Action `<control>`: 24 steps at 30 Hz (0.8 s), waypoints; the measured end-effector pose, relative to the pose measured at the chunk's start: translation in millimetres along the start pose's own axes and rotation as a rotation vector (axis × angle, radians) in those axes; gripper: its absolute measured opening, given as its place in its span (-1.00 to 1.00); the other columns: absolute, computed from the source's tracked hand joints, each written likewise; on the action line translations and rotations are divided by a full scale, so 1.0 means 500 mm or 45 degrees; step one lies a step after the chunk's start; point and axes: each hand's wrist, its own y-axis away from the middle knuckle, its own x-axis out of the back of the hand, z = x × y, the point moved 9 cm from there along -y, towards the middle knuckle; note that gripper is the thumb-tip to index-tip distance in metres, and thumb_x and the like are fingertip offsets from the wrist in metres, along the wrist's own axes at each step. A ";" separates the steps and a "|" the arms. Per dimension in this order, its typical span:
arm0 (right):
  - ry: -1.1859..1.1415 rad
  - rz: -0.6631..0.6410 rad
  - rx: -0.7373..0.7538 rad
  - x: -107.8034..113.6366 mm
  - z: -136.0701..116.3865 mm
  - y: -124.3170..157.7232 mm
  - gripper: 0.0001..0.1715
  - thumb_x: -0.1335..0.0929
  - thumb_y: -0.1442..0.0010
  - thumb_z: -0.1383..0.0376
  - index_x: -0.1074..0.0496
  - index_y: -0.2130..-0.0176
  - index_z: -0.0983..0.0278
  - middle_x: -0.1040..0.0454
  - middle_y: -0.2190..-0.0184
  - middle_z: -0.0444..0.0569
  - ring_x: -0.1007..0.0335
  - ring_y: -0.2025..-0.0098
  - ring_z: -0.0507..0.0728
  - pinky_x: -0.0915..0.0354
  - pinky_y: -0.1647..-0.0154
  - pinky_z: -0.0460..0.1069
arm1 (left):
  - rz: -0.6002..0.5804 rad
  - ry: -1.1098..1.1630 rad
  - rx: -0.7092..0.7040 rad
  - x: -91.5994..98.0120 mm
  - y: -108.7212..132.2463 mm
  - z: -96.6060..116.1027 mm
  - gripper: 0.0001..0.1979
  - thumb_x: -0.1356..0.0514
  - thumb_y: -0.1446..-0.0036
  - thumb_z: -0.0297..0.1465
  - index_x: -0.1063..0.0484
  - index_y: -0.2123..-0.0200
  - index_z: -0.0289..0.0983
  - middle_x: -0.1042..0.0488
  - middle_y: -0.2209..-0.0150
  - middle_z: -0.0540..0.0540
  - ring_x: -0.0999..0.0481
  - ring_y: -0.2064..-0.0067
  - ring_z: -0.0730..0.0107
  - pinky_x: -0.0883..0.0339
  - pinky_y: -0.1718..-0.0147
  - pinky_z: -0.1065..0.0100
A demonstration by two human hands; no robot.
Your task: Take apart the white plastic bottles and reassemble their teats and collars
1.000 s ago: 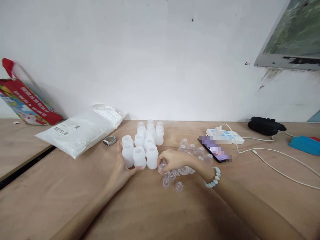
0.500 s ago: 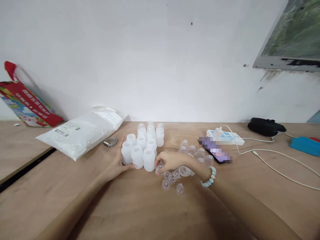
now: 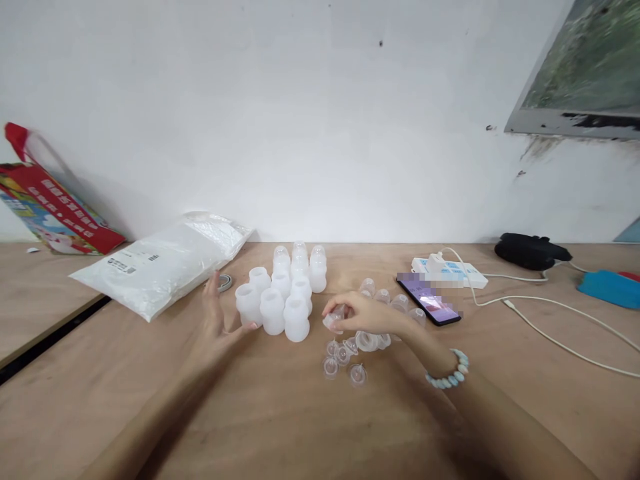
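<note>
Frosted white baby bottles (image 3: 273,311) stand upright in a close group, several with uncovered mouths. Clear domed caps top the three bottles at the back (image 3: 318,270). My left hand (image 3: 220,333) is open, thumb and fingers spread, just left of the front left bottle (image 3: 249,305). To the right of the group, my right hand (image 3: 365,313) pinches a clear plastic cap (image 3: 333,321); the fingers partly hide it. Below that hand lie several clear nipples (image 3: 343,354). More clear domed caps (image 3: 400,303) sit behind and beside my right wrist.
A phone (image 3: 431,300) lies beside a white power strip (image 3: 453,270) with trailing cables. A white plastic parcel (image 3: 165,267), a watch (image 3: 225,283) and a red bag (image 3: 60,207) are at left. A black case (image 3: 531,252) and a blue item (image 3: 610,291) sit at right.
My left hand has come off the bottles and moved left, opening wider. My right hand has drawn right and slightly up from the front bottle, holding the clear cap. The front left bottle shifted slightly left.
</note>
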 end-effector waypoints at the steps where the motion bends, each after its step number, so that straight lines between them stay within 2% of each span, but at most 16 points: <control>1: -0.034 0.067 -0.010 0.010 0.004 0.016 -0.70 -0.38 -0.19 0.25 -0.50 0.07 0.27 -0.53 0.11 0.00 -0.41 0.22 0.10 -0.31 0.23 -0.03 | 0.121 -0.014 -0.110 0.020 0.005 0.033 0.03 -0.25 -0.11 -0.11 0.46 -0.38 -0.01 0.32 -0.44 -0.21 0.22 -0.43 -0.17 0.00 -0.29 -0.20; 3: -0.131 0.231 -0.006 0.030 0.008 0.049 -0.71 -0.38 -0.19 0.24 -0.50 0.07 0.23 -0.51 0.05 0.00 -0.40 0.21 0.10 -0.33 0.19 -0.01 | 0.343 -0.087 -0.338 0.050 0.025 0.111 -0.05 -0.31 -0.10 -0.18 0.23 -0.38 -0.11 0.11 -0.39 -0.26 0.07 -0.40 -0.20 -0.02 -0.28 -0.20; 4: -0.187 0.312 0.008 0.038 0.008 0.064 -0.71 -0.39 -0.19 0.23 -0.51 0.07 0.21 -0.50 0.05 -0.01 -0.39 0.22 0.10 -0.33 0.18 0.00 | 0.396 -0.097 -0.426 0.053 0.038 0.150 -0.11 -0.34 -0.07 -0.22 0.09 -0.34 -0.17 -0.03 -0.34 -0.29 -0.05 -0.35 -0.22 -0.07 -0.26 -0.19; 5: -0.242 0.382 0.026 0.043 0.006 0.077 -0.71 -0.40 -0.18 0.23 -0.51 0.07 0.20 -0.50 0.05 -0.02 -0.39 0.23 0.09 -0.33 0.19 0.00 | 0.389 -0.111 -0.426 0.045 0.044 0.179 -0.24 -0.33 -0.10 -0.31 -0.04 -0.29 -0.19 -0.14 -0.28 -0.28 -0.17 -0.30 -0.15 -0.12 -0.24 -0.13; 6: -0.293 0.439 0.045 0.044 0.004 0.088 -0.70 -0.40 -0.17 0.23 -0.52 0.07 0.18 -0.50 0.07 -0.03 -0.38 0.25 0.09 -0.33 0.21 0.00 | 0.351 -0.095 -0.463 0.031 0.052 0.211 -0.39 -0.29 -0.15 -0.37 -0.14 -0.22 -0.19 -0.26 -0.19 -0.24 -0.29 -0.21 -0.06 -0.21 -0.18 -0.06; 8: -0.371 0.509 0.076 0.039 -0.004 0.103 -0.69 -0.41 -0.16 0.22 -0.53 0.06 0.18 -0.51 0.14 -0.03 -0.37 0.29 0.09 -0.32 0.27 -0.01 | 0.091 0.007 -0.550 -0.028 0.064 0.273 -0.57 -0.18 -0.24 -0.41 -0.19 -0.15 -0.19 -0.37 -0.08 -0.20 -0.39 -0.12 0.07 -0.33 -0.07 0.07; 9: -0.411 0.534 0.090 0.033 -0.008 0.108 -0.69 -0.41 -0.15 0.23 -0.54 0.07 0.19 -0.52 0.18 -0.04 -0.37 0.30 0.09 -0.31 0.30 -0.02 | -0.057 0.021 -0.563 -0.062 0.069 0.296 -0.56 -0.17 -0.26 -0.40 -0.17 -0.18 -0.18 -0.38 -0.08 -0.21 -0.40 -0.12 0.08 -0.33 -0.06 0.08; 11: -0.490 0.576 0.119 0.022 -0.017 0.113 -0.71 -0.42 -0.12 0.26 -0.56 0.11 0.21 -0.53 0.25 -0.05 -0.35 0.34 0.08 -0.28 0.35 -0.04 | -0.228 0.079 -0.551 -0.112 0.075 0.327 -0.46 -0.21 -0.25 -0.30 -0.10 -0.22 -0.18 -0.35 -0.14 -0.25 -0.38 -0.14 0.04 -0.32 -0.06 0.06; 14: -0.581 0.592 0.144 0.003 -0.022 0.112 -0.76 -0.43 -0.08 0.32 -0.56 0.18 0.23 -0.51 0.35 -0.10 -0.31 0.39 0.05 -0.23 0.42 -0.07 | -0.306 0.250 -0.442 -0.146 0.071 0.335 -0.52 -0.20 -0.26 -0.27 -0.13 -0.18 -0.14 -0.43 -0.06 -0.19 -0.46 -0.03 0.13 -0.37 0.05 0.15; 18: -0.685 0.591 0.139 -0.012 -0.009 0.111 -0.74 -0.41 -0.12 0.28 -0.52 0.13 0.25 -0.44 0.43 -0.14 -0.31 0.44 0.02 -0.24 0.46 -0.08 | -0.295 0.486 -0.289 -0.153 0.072 0.313 -0.64 -0.22 -0.25 -0.34 -0.24 -0.07 -0.13 -0.50 0.08 -0.06 -0.50 0.15 0.30 -0.39 0.17 0.29; 21: -0.784 0.586 0.178 -0.011 -0.006 0.114 -0.75 -0.37 -0.20 0.25 -0.45 0.09 0.24 -0.42 0.45 -0.17 -0.34 0.51 -0.01 -0.28 0.49 -0.10 | -0.277 0.622 -0.168 -0.154 0.075 0.291 -0.65 -0.25 -0.21 -0.36 -0.28 -0.04 -0.16 -0.52 0.11 -0.05 -0.50 0.17 0.32 -0.39 0.17 0.31; 24: -0.830 0.562 0.201 -0.009 -0.013 0.115 -0.82 -0.40 -0.18 0.26 -0.46 0.17 0.25 -0.48 0.42 -0.13 -0.39 0.48 0.00 -0.33 0.47 -0.10 | -0.293 0.782 -0.059 -0.161 0.075 0.277 -0.65 -0.24 -0.21 -0.35 -0.29 -0.04 -0.18 -0.55 0.15 -0.06 -0.52 0.13 0.30 -0.39 0.13 0.29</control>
